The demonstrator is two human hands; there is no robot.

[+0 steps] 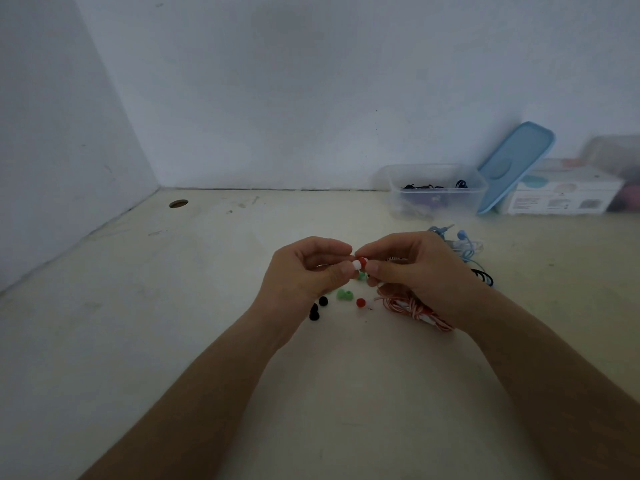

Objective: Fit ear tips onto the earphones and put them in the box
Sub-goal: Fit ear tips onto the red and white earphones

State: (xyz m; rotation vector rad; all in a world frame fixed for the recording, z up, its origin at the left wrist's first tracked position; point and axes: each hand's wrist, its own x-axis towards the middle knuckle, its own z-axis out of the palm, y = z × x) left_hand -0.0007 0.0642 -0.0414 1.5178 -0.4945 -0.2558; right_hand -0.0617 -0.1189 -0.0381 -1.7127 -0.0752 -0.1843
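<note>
You're pinching the red-and-white earbud (360, 263) between both sets of fingers, left hand (308, 271) and right hand (419, 271) meeting at it, well in front of the box (398, 195). That small rubbery piece is looking soft, light and squashy, so I'm judging a gentle hold on its rounded skirt is best. The striped cable (415, 311) is lying limp under your right hand. Loose tips (344, 294), dome-shaped, green, red and black, are sitting nearer you than the box.

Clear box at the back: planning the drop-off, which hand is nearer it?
Right. The right hand is in front of the clear box, slightly left; the left hand is farther left. Both pinch the earbud.
</note>
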